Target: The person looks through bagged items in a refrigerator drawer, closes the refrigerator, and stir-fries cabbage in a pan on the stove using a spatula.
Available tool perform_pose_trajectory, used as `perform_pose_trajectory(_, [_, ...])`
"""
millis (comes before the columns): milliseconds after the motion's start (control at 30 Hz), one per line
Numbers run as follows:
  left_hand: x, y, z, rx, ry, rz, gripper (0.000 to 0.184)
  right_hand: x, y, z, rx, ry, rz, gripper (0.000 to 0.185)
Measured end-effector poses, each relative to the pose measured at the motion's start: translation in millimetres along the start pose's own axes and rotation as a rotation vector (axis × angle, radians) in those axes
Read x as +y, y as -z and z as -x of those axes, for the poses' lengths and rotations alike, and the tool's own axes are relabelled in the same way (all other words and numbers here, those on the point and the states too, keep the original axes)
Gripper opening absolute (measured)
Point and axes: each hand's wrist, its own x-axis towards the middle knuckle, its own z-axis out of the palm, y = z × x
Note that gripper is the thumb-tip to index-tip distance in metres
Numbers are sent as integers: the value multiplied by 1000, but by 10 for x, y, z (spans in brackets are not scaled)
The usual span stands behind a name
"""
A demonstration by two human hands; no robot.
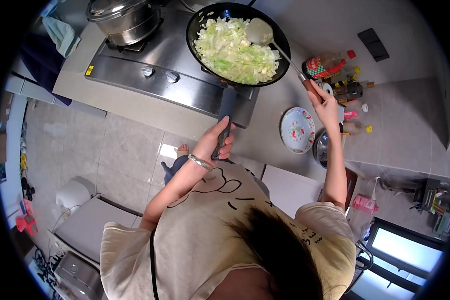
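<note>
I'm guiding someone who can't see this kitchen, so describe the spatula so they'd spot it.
From the steel stove, find the black wok of chopped cabbage. The spatula slants out of it into the right hand. Its broad pale head and brown grip distinguish it from the wok's black handle.

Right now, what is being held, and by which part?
The left grip holds the wok by its dark handle; the right grip holds the spatula by its brown handle.
</note>
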Motion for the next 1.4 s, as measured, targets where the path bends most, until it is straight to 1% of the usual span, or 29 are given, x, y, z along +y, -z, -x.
perform_pose_trajectory(33, [-6, 2, -3, -5, 2, 3, 29, -8, 2, 1, -23, 4, 5, 36])
perform_pose_trajectory(133, [-5, 10, -6, -3, 4, 8, 30, -157, 120, -11, -95, -102, 119, 38])
perform_pose_trajectory(167, [3, 8, -2, -1, 1, 3, 30, -347, 185, 28, -38, -32, 214, 38])
perform_pose_trajectory(267, [8, -5, 9, 7, 5, -8, 30, -654, 461, 121, 45, 282, 365, 34])
perform_pose_trajectory(333, [6, 15, -7, 9, 11, -6, 31, -1014, 740, 260, -12, 302, 609, 37])
perform_pose_trajectory(400, [-5, 43, -17, -10, -2, -15, 33, -1307, 938, 431, -80, 311, 641, 39])
perform_pose_trajectory(467, [10, 30, -5, -3, -7, -18, 33, -1401, 869, 458, -119, 353, 664, 40])
perform_pose_trajectory(533, [11, -27, 22, 32, -2, -11, 31, -1348, 593, 376, -133, 427, 680, 41])
perform_pose_trajectory(567, [3, -23, 16, 19, -3, -6, 31, -1299, 436, 257, -117, 413, 695, 40])
perform_pose_trajectory(633, [3, 6, 5, -6, -3, 2, 30, -1106, 307, -19, -66, 393, 601, 38])
perform_pose_trajectory(700, [7, 13, -8, 1, 1, -4, 30, -949, 452, -208, -66, 318, 460, 36])
perform_pose_trajectory(733, [5, 9, -3, 6, 4, -4, 30, -983, 620, -302, -131, 194, 461, 36])
perform_pose_trajectory(767, [7, -2, 7, 2, 3, 3, 30, -894, 763, -428, -155, 192, 370, 38])
perform_pose_trajectory(867, [11, -25, 27, 2, -3, 5, 30, -689, 1168, -928, -423, -43, 90, 41])
perform_pose_trajectory(900, [8, -23, 27, 7, -6, -1, 30, -763, 1225, -1035, -455, -141, 91, 39])
perform_pose_trajectory(933, [10, -22, 28, 13, -11, -7, 30, -540, 1253, -1267, -506, -219, 55, 36])
perform_pose_trajectory(1000, [20, -33, 33, 20, 2, -7, 30, -525, 1229, -1533, -542, -314, 142, 37])
perform_pose_trajectory(1100, [22, 9, 15, 4, -5, -29, 32, -386, 899, -1829, -581, -459, 4, 37])
perform_pose_trajectory(1200, [13, 33, 2, -17, -13, -41, 33, -351, 483, -1782, -727, -338, -269, 38])
perform_pose_trajectory(1267, [27, 19, -1, -16, -18, -34, 33, -345, 323, -1636, -680, -196, -298, 39])
perform_pose_trajectory(1300, [26, 1, 9, -10, -17, -28, 32, -348, 331, -1599, -696, -82, -241, 43])
perform_pose_trajectory(1367, [33, -16, 30, 6, -12, -23, 32, -397, 364, -1389, -473, 377, -5, 44])
perform_pose_trajectory(1400, [37, -27, 35, 13, -10, -23, 32, -457, 453, -1219, -408, 462, 117, 44])
